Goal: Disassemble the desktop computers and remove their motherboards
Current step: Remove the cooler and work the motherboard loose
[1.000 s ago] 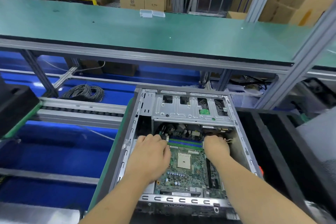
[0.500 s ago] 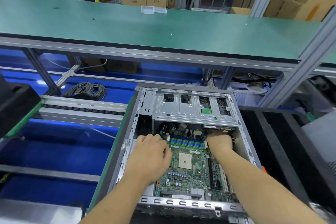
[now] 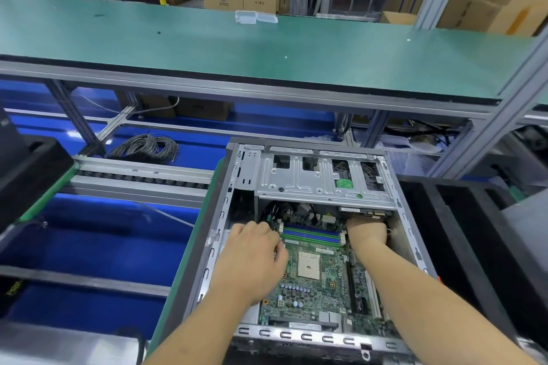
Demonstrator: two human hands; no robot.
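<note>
An open grey desktop case (image 3: pixel 219 234) lies flat in front of me. Inside it sits a green motherboard (image 3: pixel 321 284) with a white CPU socket and green and blue memory slots (image 3: pixel 311 234). My left hand (image 3: pixel 252 258) lies over the board's left edge, its fingers curled down at that edge. My right hand (image 3: pixel 366 231) reaches deep at the board's far right corner, under the metal drive bay (image 3: pixel 314 184); its fingers are hidden there. Black cables (image 3: pixel 274 210) bunch at the board's far left.
A long green workbench (image 3: pixel 267 47) spans the back, with small clear plastic boxes (image 3: pixel 255 16) on it. A coil of grey cable (image 3: pixel 145 145) lies on the blue floor beyond a roller rail (image 3: pixel 139 178). Black foam trays (image 3: pixel 468 231) stand right, a black block (image 3: pixel 26 169) left.
My right hand has pushed further in, from the memory slots' right end to under the drive bay. My left hand has stayed at the board's left edge.
</note>
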